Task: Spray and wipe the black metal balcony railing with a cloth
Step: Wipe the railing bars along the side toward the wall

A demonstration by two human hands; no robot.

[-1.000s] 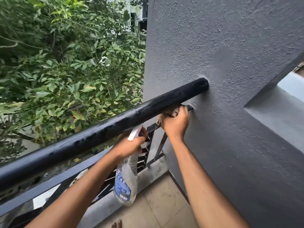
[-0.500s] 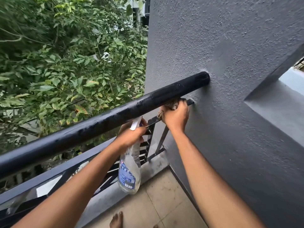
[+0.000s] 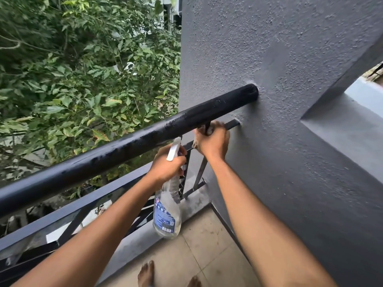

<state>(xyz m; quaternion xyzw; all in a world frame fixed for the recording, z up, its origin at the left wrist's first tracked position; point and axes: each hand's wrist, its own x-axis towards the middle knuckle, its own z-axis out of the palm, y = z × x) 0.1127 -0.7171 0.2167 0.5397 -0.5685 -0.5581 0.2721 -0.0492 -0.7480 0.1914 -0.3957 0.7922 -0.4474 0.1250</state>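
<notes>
Rough grey-painted wall [image 3: 290, 79] met the black metal balcony railing [image 3: 128, 150], its round top rail glistening wet in streaks where it ran into the plaster, as a person's right hand [image 3: 213, 142], blurred, curled around a brownish cloth [image 3: 195, 144] against the thin flat bar [image 3: 232, 124] just beneath that rail and close to the wall. Their left hand [image 3: 165, 166] gripped the neck of a clear spray bottle [image 3: 166, 214] with a white trigger, hanging just below the rail beside the right hand. Beige floor tiles [image 3: 207, 241] and bare toes [image 3: 146, 274] showed underneath, with dense green foliage [image 3: 72, 79] beyond the balcony.
</notes>
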